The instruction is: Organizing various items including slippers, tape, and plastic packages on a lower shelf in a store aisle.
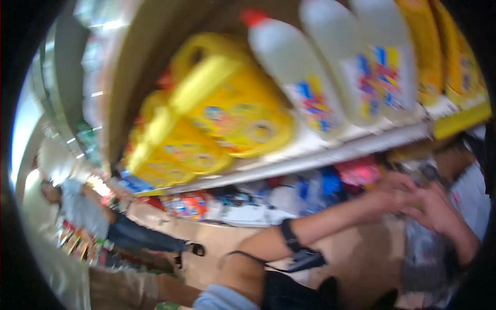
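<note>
My left hand and my right hand are close together at the right, fingers overlapping. Blur hides whether anything small is between them. A black strap circles my left forearm, with a dark device hanging at its underside. Above my hands, a store shelf slants across the view, bearing yellow handled jugs and pale bottles, one with a red cap. Just beyond my left hand lies a pink package on a lower level.
Farther along the aisle floor stands a person in a light shirt and dark trousers. Another person's beige clothing fills the lower left. More yellow containers stand at the upper right. Assorted packs line the lower shelf.
</note>
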A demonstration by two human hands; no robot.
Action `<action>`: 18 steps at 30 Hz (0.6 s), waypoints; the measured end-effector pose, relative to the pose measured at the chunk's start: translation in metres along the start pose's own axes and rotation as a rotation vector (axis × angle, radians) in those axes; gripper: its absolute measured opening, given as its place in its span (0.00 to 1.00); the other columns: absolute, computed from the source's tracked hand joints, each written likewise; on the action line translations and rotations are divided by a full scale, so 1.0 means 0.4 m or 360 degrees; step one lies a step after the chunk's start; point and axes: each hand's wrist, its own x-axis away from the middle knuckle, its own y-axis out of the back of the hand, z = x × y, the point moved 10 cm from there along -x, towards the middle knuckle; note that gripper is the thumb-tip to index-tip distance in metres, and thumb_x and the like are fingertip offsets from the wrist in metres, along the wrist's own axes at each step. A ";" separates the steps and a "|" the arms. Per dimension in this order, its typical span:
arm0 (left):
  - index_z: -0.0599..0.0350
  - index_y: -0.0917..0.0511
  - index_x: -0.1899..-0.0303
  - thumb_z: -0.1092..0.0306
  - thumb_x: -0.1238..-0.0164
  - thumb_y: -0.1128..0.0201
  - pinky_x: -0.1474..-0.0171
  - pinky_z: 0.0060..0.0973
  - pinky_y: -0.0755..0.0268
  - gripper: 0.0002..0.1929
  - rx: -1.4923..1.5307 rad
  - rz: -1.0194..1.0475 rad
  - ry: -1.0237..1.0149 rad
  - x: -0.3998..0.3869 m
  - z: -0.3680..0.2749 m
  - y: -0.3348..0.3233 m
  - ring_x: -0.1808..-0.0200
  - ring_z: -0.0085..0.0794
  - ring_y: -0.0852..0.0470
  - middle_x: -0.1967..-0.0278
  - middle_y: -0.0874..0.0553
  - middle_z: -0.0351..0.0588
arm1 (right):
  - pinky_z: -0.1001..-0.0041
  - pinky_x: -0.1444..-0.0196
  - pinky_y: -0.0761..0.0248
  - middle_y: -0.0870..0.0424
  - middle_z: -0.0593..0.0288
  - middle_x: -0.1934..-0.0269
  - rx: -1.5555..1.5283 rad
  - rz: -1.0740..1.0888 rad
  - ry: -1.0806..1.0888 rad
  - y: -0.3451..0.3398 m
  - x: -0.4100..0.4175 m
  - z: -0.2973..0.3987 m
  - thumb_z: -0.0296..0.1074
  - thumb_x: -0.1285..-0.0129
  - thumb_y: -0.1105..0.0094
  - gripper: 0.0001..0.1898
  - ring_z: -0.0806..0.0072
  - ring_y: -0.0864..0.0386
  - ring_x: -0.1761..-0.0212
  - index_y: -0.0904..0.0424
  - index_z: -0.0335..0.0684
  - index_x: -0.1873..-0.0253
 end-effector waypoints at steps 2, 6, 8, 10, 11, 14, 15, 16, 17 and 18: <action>0.54 0.17 0.64 0.57 0.35 0.31 0.72 0.19 0.31 0.11 -0.0219 0.0133 0.0188 0.042 -0.048 0.023 0.73 0.15 0.24 0.73 0.20 0.35 | 0.55 0.52 0.26 0.17 0.41 0.61 0.0130 0.0101 0.0035 -0.047 -0.038 -0.043 0.40 0.41 0.35 0.12 0.44 0.20 0.57 0.15 0.37 0.58; 0.52 0.18 0.66 0.55 0.34 0.33 0.72 0.17 0.31 0.11 -0.0658 -0.0173 0.0439 0.057 -0.104 0.121 0.74 0.17 0.24 0.74 0.20 0.35 | 0.54 0.56 0.26 0.17 0.39 0.66 0.0169 -0.0013 -0.0062 -0.016 -0.034 -0.104 0.40 0.42 0.34 0.15 0.44 0.19 0.61 0.16 0.35 0.57; 0.51 0.19 0.68 0.51 0.32 0.35 0.74 0.16 0.37 0.14 -0.0744 -0.0362 0.0530 0.057 -0.130 0.173 0.76 0.16 0.27 0.76 0.23 0.33 | 0.56 0.55 0.26 0.17 0.41 0.66 0.0208 -0.0030 -0.0197 0.008 -0.013 -0.141 0.38 0.43 0.34 0.14 0.45 0.19 0.60 0.17 0.34 0.57; 0.49 0.21 0.68 0.47 0.30 0.40 0.75 0.16 0.43 0.16 -0.0733 -0.0494 0.0533 0.047 -0.137 0.228 0.77 0.17 0.32 0.78 0.27 0.32 | 0.58 0.56 0.26 0.16 0.42 0.65 0.0273 -0.0093 -0.0251 0.031 -0.004 -0.168 0.36 0.43 0.34 0.13 0.46 0.19 0.60 0.18 0.33 0.59; 0.48 0.22 0.66 0.46 0.28 0.43 0.76 0.17 0.46 0.17 -0.0676 -0.0524 0.0428 0.037 -0.140 0.251 0.78 0.17 0.34 0.78 0.28 0.32 | 0.58 0.56 0.26 0.16 0.42 0.65 0.0284 -0.0083 -0.0283 0.030 0.001 -0.182 0.36 0.43 0.34 0.13 0.46 0.19 0.60 0.18 0.33 0.59; 0.50 0.28 0.60 0.52 0.24 0.50 0.78 0.18 0.46 0.13 -0.0098 -0.0501 0.0282 0.041 -0.142 0.307 0.78 0.20 0.37 0.73 0.28 0.37 | 0.59 0.57 0.26 0.16 0.44 0.67 0.0201 -0.0219 -0.0229 0.038 0.000 -0.198 0.37 0.43 0.34 0.13 0.48 0.18 0.62 0.19 0.31 0.59; 0.50 0.28 0.60 0.53 0.25 0.50 0.78 0.19 0.44 0.12 0.0118 -0.0363 0.0202 0.035 -0.136 0.306 0.77 0.22 0.35 0.71 0.27 0.39 | 0.59 0.57 0.26 0.16 0.44 0.67 0.0213 -0.0212 -0.0250 0.033 0.001 -0.209 0.37 0.43 0.34 0.13 0.48 0.18 0.62 0.19 0.31 0.59; 0.51 0.28 0.59 0.52 0.25 0.50 0.77 0.19 0.42 0.13 0.0089 -0.0310 0.0177 0.030 -0.136 0.322 0.76 0.23 0.34 0.70 0.27 0.40 | 0.59 0.57 0.25 0.15 0.45 0.67 0.0190 -0.0188 -0.0239 0.027 -0.005 -0.211 0.37 0.42 0.34 0.13 0.48 0.18 0.62 0.19 0.31 0.59; 0.51 0.27 0.57 0.52 0.25 0.50 0.76 0.20 0.40 0.13 0.0059 -0.0258 0.0152 0.024 -0.137 0.332 0.75 0.24 0.32 0.69 0.26 0.41 | 0.59 0.57 0.25 0.15 0.45 0.67 0.0167 -0.0164 -0.0226 0.020 -0.011 -0.211 0.37 0.42 0.34 0.13 0.49 0.17 0.63 0.19 0.31 0.60; 0.51 0.27 0.57 0.52 0.25 0.50 0.76 0.20 0.40 0.13 0.0062 -0.0254 0.0151 0.022 -0.135 0.337 0.75 0.24 0.32 0.69 0.26 0.41 | 0.59 0.57 0.25 0.15 0.45 0.67 0.0171 -0.0164 -0.0230 0.017 -0.015 -0.213 0.37 0.42 0.34 0.13 0.49 0.17 0.63 0.19 0.31 0.60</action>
